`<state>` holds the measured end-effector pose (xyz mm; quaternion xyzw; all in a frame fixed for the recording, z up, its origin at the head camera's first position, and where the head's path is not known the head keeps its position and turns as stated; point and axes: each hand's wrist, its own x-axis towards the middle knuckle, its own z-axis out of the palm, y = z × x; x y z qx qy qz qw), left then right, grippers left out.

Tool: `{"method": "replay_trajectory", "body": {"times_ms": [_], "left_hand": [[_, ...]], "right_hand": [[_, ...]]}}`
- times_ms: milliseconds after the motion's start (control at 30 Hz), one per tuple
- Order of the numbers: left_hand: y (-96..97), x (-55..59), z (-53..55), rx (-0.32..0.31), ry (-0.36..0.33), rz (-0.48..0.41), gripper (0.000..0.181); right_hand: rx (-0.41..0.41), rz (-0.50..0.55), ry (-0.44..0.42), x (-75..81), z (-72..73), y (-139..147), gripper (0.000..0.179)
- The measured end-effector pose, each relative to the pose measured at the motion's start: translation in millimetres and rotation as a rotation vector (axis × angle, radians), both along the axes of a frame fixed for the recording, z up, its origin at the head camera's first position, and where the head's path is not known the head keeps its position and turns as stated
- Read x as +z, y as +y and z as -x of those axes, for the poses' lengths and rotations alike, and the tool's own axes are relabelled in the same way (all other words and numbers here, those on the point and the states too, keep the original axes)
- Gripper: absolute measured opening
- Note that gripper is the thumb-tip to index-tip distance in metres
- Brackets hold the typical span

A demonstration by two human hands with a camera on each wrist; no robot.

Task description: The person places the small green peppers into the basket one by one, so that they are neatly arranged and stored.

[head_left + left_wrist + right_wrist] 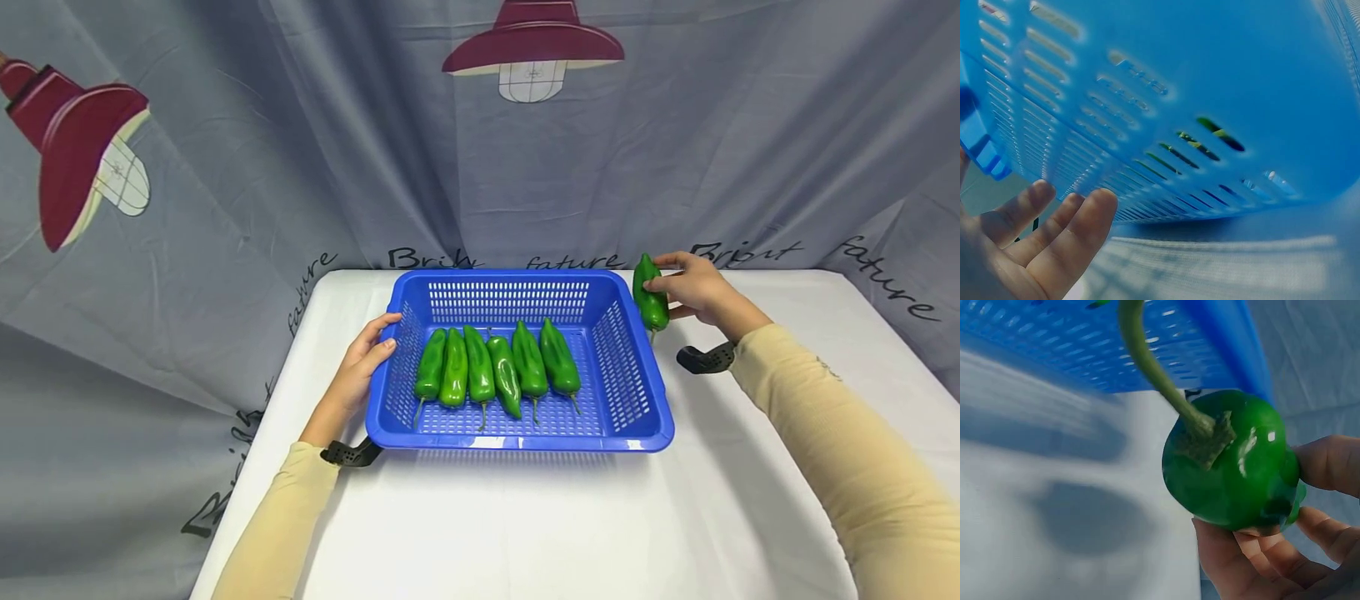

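A blue plastic basket point(521, 442) with slotted walls stands on the white table. Several long green peppers point(480, 364) lie side by side inside it, most with stems toward the near side. My left hand point(360, 362) holds the basket's left rim, thumb on top; in the left wrist view its fingers point(1079, 240) are beneath the rim at the outer wall. Just outside the right rim, my right hand point(697, 287) grips another green pepper point(648, 293) between thumb and fingers. The right wrist view shows that pepper's stem end point(1204, 440) facing the camera, above its shadow.
A white cloth point(480, 525) covers the table around the basket. Grey curtains point(375, 150) printed with red lamps and lettering hang behind and at both sides. The basket's right part point(592, 400) has bare floor beside the peppers.
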<state>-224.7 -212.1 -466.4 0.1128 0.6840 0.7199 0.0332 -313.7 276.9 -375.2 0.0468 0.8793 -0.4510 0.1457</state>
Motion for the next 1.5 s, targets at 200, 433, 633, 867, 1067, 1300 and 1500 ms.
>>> {"method": "replay_trajectory", "body": {"times_ms": [200, 433, 633, 867, 1067, 1300, 1500], "left_hand": [[-1.3, -0.7, -1.2, -0.001, -0.009, 0.003, 0.040], [-2.0, -0.9, -1.9, 0.003, -0.013, -0.007, 0.040], [-1.7, 0.6, -2.4, 0.001, -0.011, -0.017, 0.041], [-1.5, 1.0, -2.3, -0.007, -0.013, -0.022, 0.041], [-1.3, 1.2, -1.5, -0.007, -0.009, -0.017, 0.041], [-0.7, 0.2, -0.3, -0.003, -0.012, -0.002, 0.039], [0.8, 1.1, -0.3, 0.009, -0.015, 0.011, 0.039]], "right_hand": [[0.014, 0.011, 0.022, 11.3, -2.9, -2.7, 0.069], [0.028, -0.001, 0.029, 22.5, -5.8, -9.9, 0.069], [0.048, 0.015, 0.011, 30.4, -10.1, -24.1, 0.071], [0.093, 0.028, 0.026, 35.7, -16.9, -44.9, 0.068], [0.142, 0.023, 0.029, 32.7, -22.3, -59.3, 0.065], [0.177, 0.020, 0.002, 26.3, -29.6, -72.0, 0.064], [0.196, 0.018, -0.014, 21.5, -31.5, -81.1, 0.061]]}}
